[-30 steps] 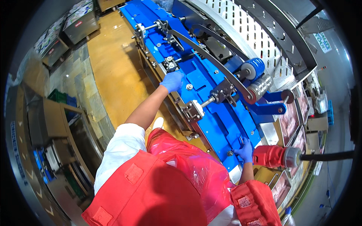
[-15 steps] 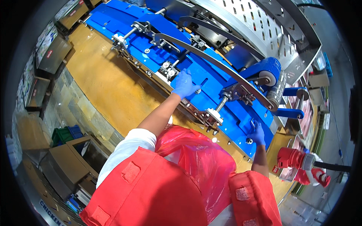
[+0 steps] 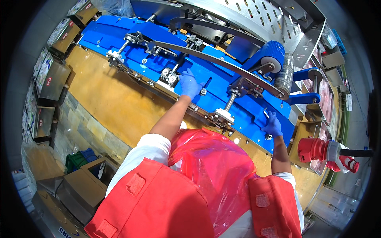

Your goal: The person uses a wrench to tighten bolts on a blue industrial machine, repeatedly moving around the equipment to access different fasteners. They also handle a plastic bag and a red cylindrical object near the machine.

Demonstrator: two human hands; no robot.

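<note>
A long blue machine bed [image 3: 158,67] with metal brackets, shafts and a curved steel arm [image 3: 214,61] runs across the upper picture. My left hand [image 3: 189,85], in a blue glove, rests flat on the blue surface beside a small metal bearing block [image 3: 170,76]. My right hand [image 3: 272,125], also gloved in blue, presses on the blue panel near its right end, close to a small bolt [image 3: 269,137]. Neither hand visibly holds a loose object. I wear a red vest and a red plastic apron [image 3: 210,166].
A blue ribbed roller [image 3: 271,53] and a clear roll sit at the machine's right. A red plug connector [image 3: 317,150] with a cable hangs at right. Steel boxes [image 3: 55,81], cardboard boxes [image 3: 83,186] and a yellow floor [image 3: 115,103] lie to the left. Trays of pink product [image 3: 324,97] stand far right.
The view has swung, so the machine now lies more level and higher in frame. Both gloved hands stay on the blue bed, the left one further out along it.
</note>
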